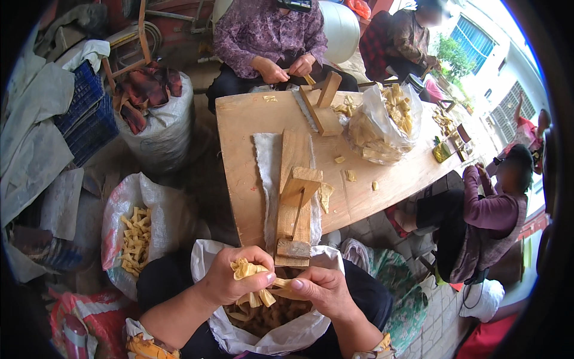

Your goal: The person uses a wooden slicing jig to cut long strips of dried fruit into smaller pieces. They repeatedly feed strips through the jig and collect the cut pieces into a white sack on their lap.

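My left hand [240, 276] is closed around a bunch of pale yellow folded strips [246, 269], whose ends stick out above and below the fingers. With thumb and fingers, my right hand [323, 291] pinches one flat yellow strip [287, 294] that reaches across to the left hand. Both hands are above an open white woven sack [282, 339] between my knees, with many darker-looking pieces inside. Just beyond them, a wooden stand [293, 215] with an upright block and a thin metal rod lies on a grey cloth [267, 164] at the table edge. What the strips are made of is unclear.
The wooden table [242, 116] carries a second stand [320, 107], a plastic bag of yellow pieces [385, 130] and loose scraps. A sack of knotted pieces [136, 242] stands left. One person [269, 40] sits opposite; another [489, 215] sits right.
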`<state>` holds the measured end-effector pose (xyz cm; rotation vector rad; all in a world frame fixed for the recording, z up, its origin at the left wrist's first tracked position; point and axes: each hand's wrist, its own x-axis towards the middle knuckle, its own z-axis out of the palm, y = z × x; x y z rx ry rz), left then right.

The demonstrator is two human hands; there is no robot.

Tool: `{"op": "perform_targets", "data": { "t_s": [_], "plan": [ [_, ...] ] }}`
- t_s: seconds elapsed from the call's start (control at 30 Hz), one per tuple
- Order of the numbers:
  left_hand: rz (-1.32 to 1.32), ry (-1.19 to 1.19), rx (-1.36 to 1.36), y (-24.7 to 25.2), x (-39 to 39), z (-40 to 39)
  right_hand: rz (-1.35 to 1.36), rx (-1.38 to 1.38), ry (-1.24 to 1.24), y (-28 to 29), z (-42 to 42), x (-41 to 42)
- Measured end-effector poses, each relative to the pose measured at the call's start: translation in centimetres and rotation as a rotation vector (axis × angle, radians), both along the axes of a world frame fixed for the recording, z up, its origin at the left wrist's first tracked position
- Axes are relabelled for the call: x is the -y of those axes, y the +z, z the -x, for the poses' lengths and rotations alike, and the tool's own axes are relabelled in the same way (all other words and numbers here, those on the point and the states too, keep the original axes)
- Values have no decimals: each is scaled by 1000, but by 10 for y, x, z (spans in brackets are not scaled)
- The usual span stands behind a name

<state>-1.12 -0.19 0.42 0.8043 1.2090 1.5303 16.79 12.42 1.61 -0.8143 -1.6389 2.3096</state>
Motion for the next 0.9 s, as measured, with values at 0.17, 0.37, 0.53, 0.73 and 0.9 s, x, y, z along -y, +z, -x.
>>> {"op": "perform_targets", "data": {
  "t_s": [0.17, 0.37, 0.53, 0.73, 0.9],
  "plan": [
    [-76, 203, -290, 3, -16, 4, -571, -128, -276, 0, 7, -19],
    [4, 304, -326, -8, -50, 10, -1169, 136, -445, -10, 46, -48],
    [-73, 302, -586, -9, -41, 12, -918, 64, -517, -37, 37, -58],
    [-440, -68, -737, 5, -15, 24, -1251, -345, -268, -19, 23, -34],
    [87, 71, -250, 8, -16, -15, -1461, -452, 28, -9, 30, -8]
  ]
}}
